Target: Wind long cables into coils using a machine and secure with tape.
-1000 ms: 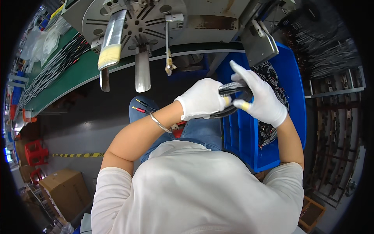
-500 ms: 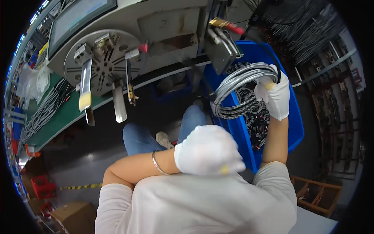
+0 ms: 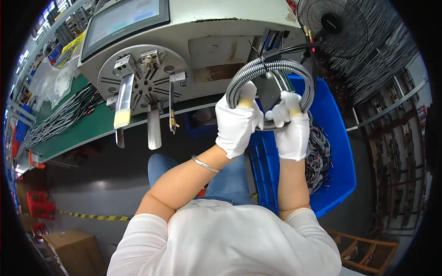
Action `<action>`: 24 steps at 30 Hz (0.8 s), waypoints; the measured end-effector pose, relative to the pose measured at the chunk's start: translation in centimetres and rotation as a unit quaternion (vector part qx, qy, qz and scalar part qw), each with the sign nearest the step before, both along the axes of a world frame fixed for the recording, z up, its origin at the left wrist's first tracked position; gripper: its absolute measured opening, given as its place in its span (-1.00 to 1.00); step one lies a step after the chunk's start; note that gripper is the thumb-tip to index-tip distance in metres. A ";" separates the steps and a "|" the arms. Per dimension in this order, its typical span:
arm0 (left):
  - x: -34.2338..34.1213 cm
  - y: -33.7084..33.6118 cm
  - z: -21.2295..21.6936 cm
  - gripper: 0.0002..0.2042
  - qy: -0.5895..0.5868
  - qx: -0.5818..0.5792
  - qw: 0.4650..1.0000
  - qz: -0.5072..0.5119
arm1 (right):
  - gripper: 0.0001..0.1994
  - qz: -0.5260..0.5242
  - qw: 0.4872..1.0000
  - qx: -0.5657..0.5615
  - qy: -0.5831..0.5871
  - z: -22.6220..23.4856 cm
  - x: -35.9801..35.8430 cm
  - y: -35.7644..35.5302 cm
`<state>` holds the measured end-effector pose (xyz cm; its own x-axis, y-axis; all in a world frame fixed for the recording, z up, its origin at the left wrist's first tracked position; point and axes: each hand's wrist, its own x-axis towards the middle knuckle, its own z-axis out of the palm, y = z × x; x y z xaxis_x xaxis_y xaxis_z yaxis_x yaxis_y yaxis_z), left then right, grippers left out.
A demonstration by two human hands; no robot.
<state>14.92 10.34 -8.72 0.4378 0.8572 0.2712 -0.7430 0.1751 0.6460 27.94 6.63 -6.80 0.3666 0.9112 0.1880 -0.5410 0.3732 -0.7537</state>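
Observation:
A coil of grey braided cable (image 3: 301, 76) is held up in front of me by both gloved hands. Round its left side my left hand (image 3: 237, 119) is closed, the thumb pressed along the loops. My right hand (image 3: 292, 126) grips the lower right of the ring, fingers curled. Dark connector ends stick out at the top of the coil, beside a black tie. Below and right of the coil stands a blue bin (image 3: 338, 152) with several smaller cables (image 3: 317, 161) in it.
To the left, a machine carries a round slotted plate (image 3: 138, 85) with metal arms projecting toward me. Its screen (image 3: 124, 23) sits above. Cables (image 3: 60, 115) lie on the green bench (image 3: 87, 133). A black fan (image 3: 331, 23) stands at the far right, near hanging grey cables (image 3: 382, 55).
My left hand has risen from near my chest and taken hold of the coil. The coil and my right hand have shifted left, and the ring now stands more upright. My view has shifted too.

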 end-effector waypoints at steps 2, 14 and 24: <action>0.8 -0.2 0.5 -0.74 0.059 -0.009 0.997 0.053 | -0.81 0.042 0.999 0.015 0.021 0.4 0.8 1.3; 7.1 5.4 2.5 -0.80 0.148 -0.053 0.969 0.190 | -0.87 -0.338 0.826 0.146 -0.427 0.9 5.5 9.7; 8.5 13.3 -1.6 -0.87 0.189 0.100 0.907 0.363 | -0.79 -0.255 0.820 0.084 -0.505 -1.9 8.6 16.4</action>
<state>23.40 23.65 -10.35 -0.1273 0.9068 0.4019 -0.3353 -0.4207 0.8430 36.57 23.04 -8.72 0.2726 0.6182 0.7373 0.5866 0.5005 -0.6366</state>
